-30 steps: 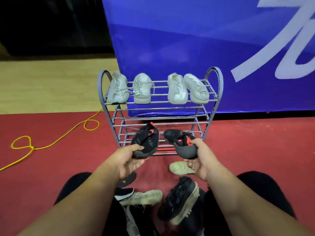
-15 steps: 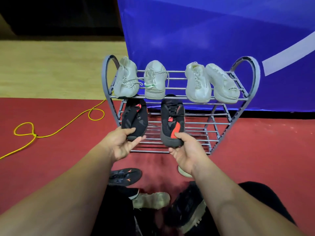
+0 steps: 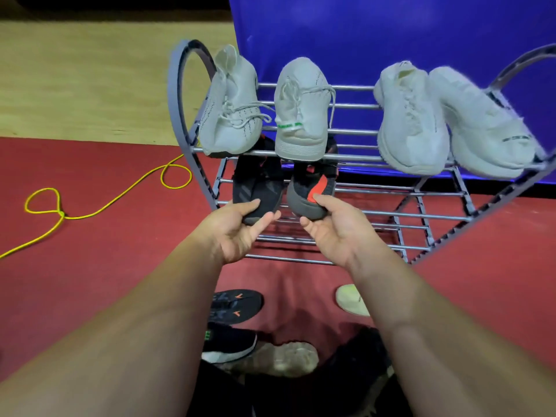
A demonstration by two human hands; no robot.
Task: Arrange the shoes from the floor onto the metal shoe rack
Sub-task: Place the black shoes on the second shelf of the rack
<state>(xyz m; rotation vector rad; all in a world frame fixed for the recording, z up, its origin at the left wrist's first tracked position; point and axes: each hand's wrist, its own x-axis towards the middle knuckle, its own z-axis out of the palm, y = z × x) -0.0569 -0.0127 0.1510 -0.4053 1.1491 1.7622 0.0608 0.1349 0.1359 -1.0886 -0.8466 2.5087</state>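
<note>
While hands pinch knit shoes, tubular metal rack

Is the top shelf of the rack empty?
No, four white shoes stand side by side on the top shelf of the rack.

A red carpeted floor fills the near ground and meets a strip of pale wooden flooring farther back, with a dark band beyond that. A glossy blue backdrop rises on the right, catching soft light. A yellow cord lies looped on the carpet at the left.
</note>
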